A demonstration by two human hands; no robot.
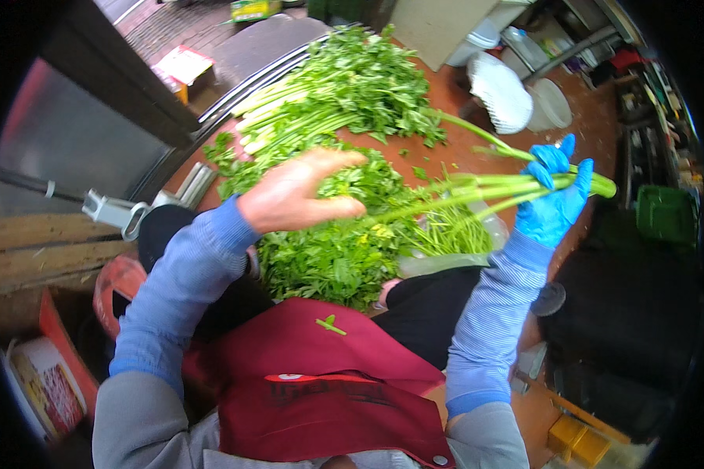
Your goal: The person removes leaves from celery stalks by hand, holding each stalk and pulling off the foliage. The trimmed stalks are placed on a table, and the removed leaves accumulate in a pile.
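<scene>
A bunch of long green celery stalks (485, 190) is gripped near its base by my right hand (554, 191), which wears a blue glove. The leafy end points left, over the greens. My bare left hand (309, 190), slightly blurred, hovers above the leaves with thumb and fingers apart and nothing between them. Below it spreads a heap of loose celery leaves (328, 266). Farther off lies a larger pile of leafy celery (375, 90), its pale stalks toward the left. A small green sprig (332, 326) rests on my dark red apron (305, 430).
Clear plastic sheeting (446, 264) lies by thin cut stems (457, 230). A white ribbed container (501, 94) and a translucent tub (551, 105) stand at the far right, a green crate (665, 211) at the right. A door frame (125, 78) borders the left.
</scene>
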